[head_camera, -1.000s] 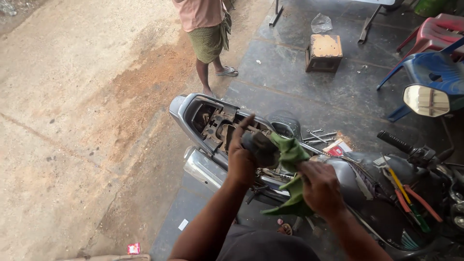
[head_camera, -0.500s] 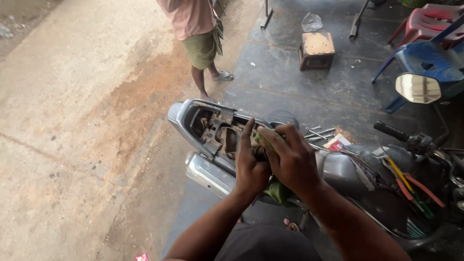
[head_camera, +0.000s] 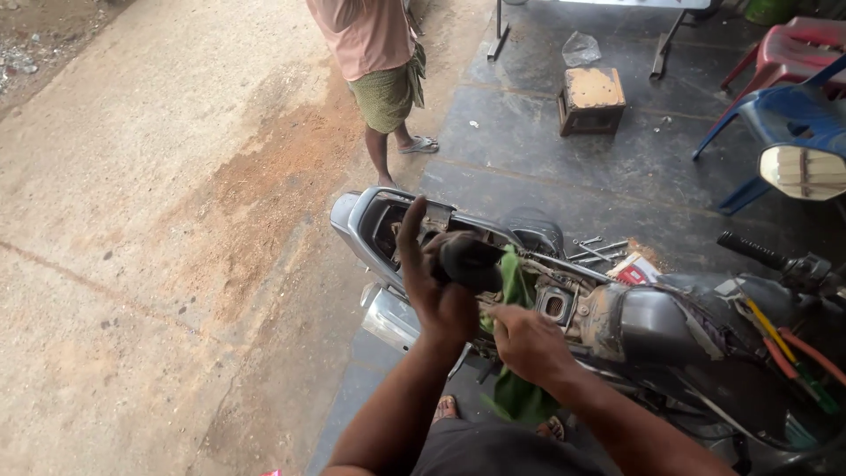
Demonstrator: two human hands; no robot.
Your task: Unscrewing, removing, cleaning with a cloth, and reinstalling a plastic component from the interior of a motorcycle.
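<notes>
Gripping a dark rounded part (head_camera: 471, 262), the left hand (head_camera: 438, 295) has its fingers (head_camera: 411, 231) wrapped around it from the near side, index finger sticking up, thumb side hidden. Part sits above the open rear frame of the motorcycle (head_camera: 564, 304), seat off, just over the exposed tray. Looks like rubber or grimy plastic: judged light, slightly soft, likely greasy so it could slip; best held around its body as now.

Right hand (head_camera: 527, 339) is lower, fingers curled together on a green cloth (head_camera: 513, 388) that runs from behind the dark part down past the frame. Cloth is limp and light, and pinches anywhere; bunching it gives the better hold.

Head view only, so nothing further from other angles. Around: chrome exhaust (head_camera: 388, 319) below the left hand, loose wrenches (head_camera: 592, 250) on the dark floor beyond the bike, wooden stool (head_camera: 591, 99), blue plastic chair (head_camera: 789, 123), mirror (head_camera: 804, 172), handlebar grip (head_camera: 749, 250). Another person (head_camera: 381, 75) stands well apart at the concrete edge, legs and sandals visible.
</notes>
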